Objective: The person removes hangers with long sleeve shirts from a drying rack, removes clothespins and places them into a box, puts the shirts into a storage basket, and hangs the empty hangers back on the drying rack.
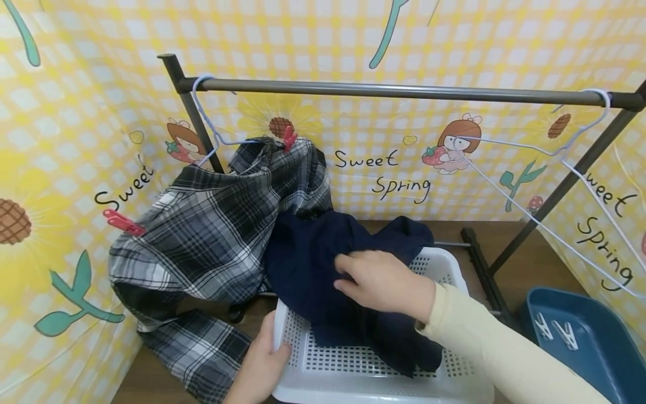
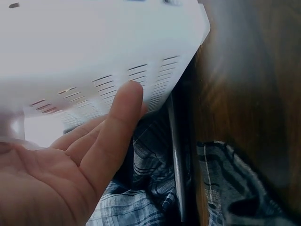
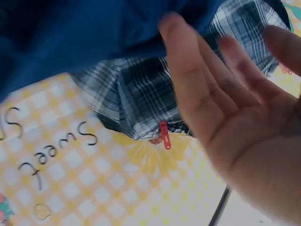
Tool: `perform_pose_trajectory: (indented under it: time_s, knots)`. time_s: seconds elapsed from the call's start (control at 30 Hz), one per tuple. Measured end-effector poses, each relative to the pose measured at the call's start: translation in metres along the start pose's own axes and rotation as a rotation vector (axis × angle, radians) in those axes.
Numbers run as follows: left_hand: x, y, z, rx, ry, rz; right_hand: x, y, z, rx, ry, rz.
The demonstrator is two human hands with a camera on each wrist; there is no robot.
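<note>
A white perforated laundry basket (image 1: 454,269) stands in front of me with a dark navy garment (image 1: 308,264) heaped in it and over its far edge. At the basket's left side my left hand (image 1: 262,359) holds the rim, thumb on top. In the left wrist view its fingers (image 2: 117,127) lie against the slotted outer wall. Above the navy cloth is my right hand (image 1: 381,280), its fingers relaxed and spread; in the right wrist view the palm faces the camera and one fingertip overlaps the cloth's edge.
A grey-black plaid shirt (image 1: 212,224) hangs at left on a hanger (image 1: 202,112), with red clothespins (image 1: 123,223) on it. A bare hanger (image 1: 565,151) hangs at the right end of the metal rail (image 1: 383,90). A blue tub (image 1: 600,320) holds white clothespins (image 1: 565,335).
</note>
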State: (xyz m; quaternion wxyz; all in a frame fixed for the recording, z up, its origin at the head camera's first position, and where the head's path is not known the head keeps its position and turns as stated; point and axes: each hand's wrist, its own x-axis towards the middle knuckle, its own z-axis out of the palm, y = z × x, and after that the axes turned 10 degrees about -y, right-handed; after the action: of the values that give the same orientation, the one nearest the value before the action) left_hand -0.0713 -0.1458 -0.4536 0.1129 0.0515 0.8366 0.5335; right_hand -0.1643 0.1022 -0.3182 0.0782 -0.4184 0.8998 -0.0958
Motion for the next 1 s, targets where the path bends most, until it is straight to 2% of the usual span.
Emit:
perform_pose_trajectory:
  time_s: [0.1, 0.2, 0.37, 0.47, 0.57, 0.67, 0.83, 1.0]
  knots:
    - [-0.001, 0.000, -0.001, 0.000, 0.002, 0.000, 0.026, -0.006, -0.007, -0.019, -0.016, -0.023]
    - [-0.002, -0.001, -0.002, 0.003, -0.001, 0.001, 0.052, -0.009, -0.004, -0.122, -0.079, -0.022]
    - [-0.001, -0.001, -0.005, 0.003, -0.020, -0.003, 0.090, -0.006, 0.020, -0.334, -0.147, 0.014]
    - [-0.001, -0.001, -0.003, -0.014, -0.017, 0.001, 0.101, 0.002, 0.039, -0.406, -0.130, 0.021]
    - [-0.001, -0.001, 0.002, -0.023, -0.008, 0.001, 0.101, 0.010, 0.052, -0.439, -0.073, 0.001]
    - [-0.003, -0.001, 0.005, -0.020, 0.010, -0.023, 0.096, 0.014, 0.054, -0.453, -0.028, -0.043]
    - [-0.005, 0.000, 0.008, -0.007, 0.070, -0.039, 0.077, 0.013, 0.040, -0.450, 0.005, -0.092]
    - [-0.004, 0.002, 0.009, -0.001, 0.099, -0.040, 0.044, 0.010, 0.026, -0.389, 0.103, -0.155]
